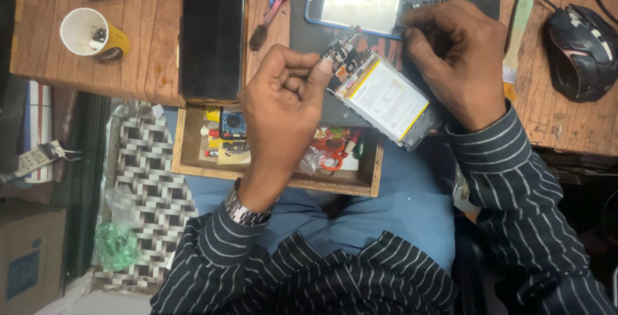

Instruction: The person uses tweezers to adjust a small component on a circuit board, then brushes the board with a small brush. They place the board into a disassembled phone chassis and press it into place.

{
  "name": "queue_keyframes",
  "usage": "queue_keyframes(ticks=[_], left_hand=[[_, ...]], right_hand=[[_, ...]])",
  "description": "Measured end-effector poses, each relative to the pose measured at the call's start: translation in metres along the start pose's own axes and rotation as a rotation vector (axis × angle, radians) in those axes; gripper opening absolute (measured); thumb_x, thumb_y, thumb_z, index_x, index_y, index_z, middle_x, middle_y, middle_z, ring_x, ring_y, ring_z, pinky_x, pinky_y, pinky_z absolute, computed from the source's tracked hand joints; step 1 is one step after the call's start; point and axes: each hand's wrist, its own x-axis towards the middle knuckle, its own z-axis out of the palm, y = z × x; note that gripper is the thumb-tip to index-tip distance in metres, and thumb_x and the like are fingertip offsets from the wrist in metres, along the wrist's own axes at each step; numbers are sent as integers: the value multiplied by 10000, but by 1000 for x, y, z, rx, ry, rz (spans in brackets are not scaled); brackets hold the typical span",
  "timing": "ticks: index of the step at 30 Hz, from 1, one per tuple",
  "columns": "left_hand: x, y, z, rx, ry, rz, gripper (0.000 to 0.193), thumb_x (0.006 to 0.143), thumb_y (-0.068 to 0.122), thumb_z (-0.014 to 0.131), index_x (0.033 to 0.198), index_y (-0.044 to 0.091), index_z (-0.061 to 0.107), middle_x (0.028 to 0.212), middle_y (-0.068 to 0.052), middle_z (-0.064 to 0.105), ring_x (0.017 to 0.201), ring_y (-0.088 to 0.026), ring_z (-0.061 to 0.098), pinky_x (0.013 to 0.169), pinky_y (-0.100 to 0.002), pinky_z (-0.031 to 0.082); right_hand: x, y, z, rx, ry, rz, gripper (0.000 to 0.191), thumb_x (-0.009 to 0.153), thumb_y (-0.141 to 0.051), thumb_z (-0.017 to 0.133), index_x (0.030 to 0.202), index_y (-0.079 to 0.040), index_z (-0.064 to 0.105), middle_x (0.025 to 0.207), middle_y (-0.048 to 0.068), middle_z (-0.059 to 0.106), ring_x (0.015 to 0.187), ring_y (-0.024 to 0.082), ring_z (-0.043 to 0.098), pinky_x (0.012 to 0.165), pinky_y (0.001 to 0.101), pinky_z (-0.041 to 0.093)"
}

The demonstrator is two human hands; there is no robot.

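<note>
My left hand (283, 96) pinches what looks like a small circuit board (342, 50) above the opened phone's battery (386, 99), while my right hand (454, 57) steadies the blue-framed phone shell (373, 0).

We're getting one view only, head-mounted, so nothing is overlapping with a second camera. It's looking almost straight down over the person's chest and lap, facing the near edge of the wooden counter (148, 64), which is filling the upper part of the frame. We're sitting close: the left hand (283, 102) and right hand (457, 57) are taking up the centre, sleeves running out the bottom. The open drawer (193, 154) below the counter edge is showing mid-frame. Floor clutter is showing at the left margin, and a computer mouse (582, 51) is lying at the right edge.
</note>
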Motion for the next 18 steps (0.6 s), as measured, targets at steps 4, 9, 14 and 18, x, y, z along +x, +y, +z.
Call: queue_keyframes(ticks=[4, 9, 14, 18], left_hand=[[0, 2, 1, 6, -7, -9, 147, 986, 79, 747, 992, -31, 650, 862, -33, 714, 616, 38, 490, 501, -177, 352], [0, 5, 1, 12, -13, 2, 154, 988, 89, 745, 980, -33, 652, 852, -32, 712, 601, 36, 460, 503, -182, 345], [0, 6, 0, 52, -8, -2, 157, 984, 99, 747, 967, -26, 655, 837, -26, 709, 593, 36, 449, 498, -186, 338], [1, 8, 0, 63, -2, -16, 152, 979, 95, 745, 954, -18, 648, 827, -19, 705, 588, 43, 454, 490, -188, 339]], right_hand=[[1, -1, 0, -15, -14, 19, 131, 1020, 29, 700, 1138, 7, 754, 930, 72, 657, 739, 92, 618, 659, 225, 473], [1, 1, 0, -36, 12, -36, 192, 954, 69, 687, 1135, 34, 741, 935, 101, 645, 744, 122, 608, 649, 255, 470], [-1, 6, 1, -13, -4, 37, 123, 1034, 20, 714, 1146, 5, 761, 915, 73, 651, 699, 89, 602, 634, 228, 463], [-1, 5, 1, -18, -6, 19, 149, 1015, 38, 699, 1148, 8, 761, 933, 75, 659, 711, 81, 609, 640, 220, 467]])
